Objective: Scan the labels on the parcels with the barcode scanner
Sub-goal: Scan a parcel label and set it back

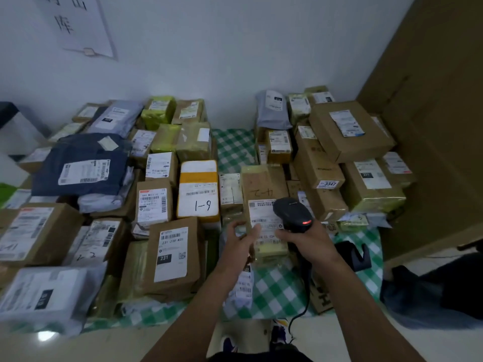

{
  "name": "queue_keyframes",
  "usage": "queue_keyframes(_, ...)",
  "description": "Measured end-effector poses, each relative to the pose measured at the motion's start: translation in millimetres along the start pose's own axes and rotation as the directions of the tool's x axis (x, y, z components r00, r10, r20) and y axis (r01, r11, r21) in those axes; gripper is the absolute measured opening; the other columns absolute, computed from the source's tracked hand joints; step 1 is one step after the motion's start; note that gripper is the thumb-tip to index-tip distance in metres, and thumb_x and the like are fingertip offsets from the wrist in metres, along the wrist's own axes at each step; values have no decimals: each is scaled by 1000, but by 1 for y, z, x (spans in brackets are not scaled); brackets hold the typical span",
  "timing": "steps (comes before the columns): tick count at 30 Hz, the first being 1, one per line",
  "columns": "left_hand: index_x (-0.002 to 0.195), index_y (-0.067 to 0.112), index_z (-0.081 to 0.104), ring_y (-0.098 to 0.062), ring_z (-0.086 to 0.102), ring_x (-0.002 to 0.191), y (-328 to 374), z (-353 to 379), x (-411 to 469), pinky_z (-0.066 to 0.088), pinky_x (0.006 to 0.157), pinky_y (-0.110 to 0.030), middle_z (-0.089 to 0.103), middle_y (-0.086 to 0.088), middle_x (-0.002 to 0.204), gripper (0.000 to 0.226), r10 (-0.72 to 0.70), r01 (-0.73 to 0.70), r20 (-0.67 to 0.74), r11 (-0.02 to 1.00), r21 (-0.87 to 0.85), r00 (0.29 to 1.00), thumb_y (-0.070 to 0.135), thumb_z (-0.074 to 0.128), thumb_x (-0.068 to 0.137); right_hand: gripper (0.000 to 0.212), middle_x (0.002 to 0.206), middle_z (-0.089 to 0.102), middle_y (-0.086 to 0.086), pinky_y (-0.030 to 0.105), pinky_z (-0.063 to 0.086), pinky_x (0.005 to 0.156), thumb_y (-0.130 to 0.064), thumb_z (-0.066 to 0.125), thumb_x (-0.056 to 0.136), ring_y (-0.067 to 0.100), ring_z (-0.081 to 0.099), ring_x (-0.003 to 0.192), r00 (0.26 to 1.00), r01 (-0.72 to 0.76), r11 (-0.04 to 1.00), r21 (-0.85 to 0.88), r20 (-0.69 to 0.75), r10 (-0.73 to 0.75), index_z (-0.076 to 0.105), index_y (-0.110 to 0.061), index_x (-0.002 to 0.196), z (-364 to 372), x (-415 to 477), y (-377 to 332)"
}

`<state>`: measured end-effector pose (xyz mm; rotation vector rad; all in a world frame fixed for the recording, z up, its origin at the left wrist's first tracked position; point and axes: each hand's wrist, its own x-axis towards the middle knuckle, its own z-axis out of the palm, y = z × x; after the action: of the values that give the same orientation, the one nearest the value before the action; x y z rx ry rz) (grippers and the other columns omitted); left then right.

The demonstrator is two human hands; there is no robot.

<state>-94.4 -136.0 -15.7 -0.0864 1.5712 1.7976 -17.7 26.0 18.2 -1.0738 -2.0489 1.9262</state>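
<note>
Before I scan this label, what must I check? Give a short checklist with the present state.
1. Scanner gripped by right hand: ok.
2. Red light on scanner lit: ok.
3. Label on the parcel faces up, beneath scanner: ok.
4. Left hand clear of barcode: cannot tell; its fingers touch the label.
5. Cable hangs loose below the right hand: ok.

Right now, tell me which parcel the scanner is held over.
The brown box directly ahead, its white label beneath the scanner the right hand grips.
</note>
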Motion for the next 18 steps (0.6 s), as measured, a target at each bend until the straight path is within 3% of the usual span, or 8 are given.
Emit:
queue_keyframes(4,145,47,39,-21,75,103,28,-15,5,58,95,-46,75,0,120,75,77,-76,39,997,-23,996,24,81,87,55,104,79,-7,25,58,79,7,88,73,6,74,98,992,112,993,-39,67,-110,71,-25,114,0,-7,-23)
queue_keyframes(6,151,56,33,-19,74,107,39,-22,5,56,99,-49,76,4,117,93,104,-103,69,994,-25,992,25,85,80,54,109,76,-6,16,56,74,6,86,76,1,71,98,985,157,986,-63,78,-151,68,-23,118,-1,-10,-38)
queue_keyframes(8,153,57,32,-16,74,107,49,-27,6,58,96,-48,76,6,117,94,157,-155,48,987,-28,986,24,83,81,46,107,75,-10,10,51,67,-5,86,81,-8,68,92,979,200,976,-82,59,-196,68,-26,118,-1,-13,-50)
queue_keyframes(10,153,58,31,-18,72,110,59,-33,13,60,94,-48,72,2,124,94,208,-210,-39,977,-45,977,28,83,81,40,106,74,-14,11,50,69,-18,87,84,-9,67,91,971,235,966,-109,66,-229,68,-30,117,-1,-14,-59)
queue_keyframes(13,150,65,27,-20,67,120,80,-47,23,57,99,-50,68,4,131,101,289,-293,-160,956,1,944,45,87,71,31,95,77,-12,18,57,69,-24,84,87,1,73,79,965,238,956,-171,152,-213,70,-33,114,3,-18,-69)
queue_keyframes(15,151,65,25,-17,65,122,93,-57,32,55,101,-51,67,7,131,95,346,-347,-218,937,38,913,37,85,82,25,86,78,-6,29,60,68,-26,83,88,11,75,72,960,241,943,-231,202,-196,72,-32,110,11,-18,-71)
queue_keyframes(18,154,59,24,-14,66,120,108,-70,42,56,101,-51,67,9,133,91,440,-425,-248,898,113,863,23,79,91,22,79,77,-7,29,59,67,-37,83,87,11,74,66,950,262,910,-323,251,-185,69,-37,104,22,-18,-74)
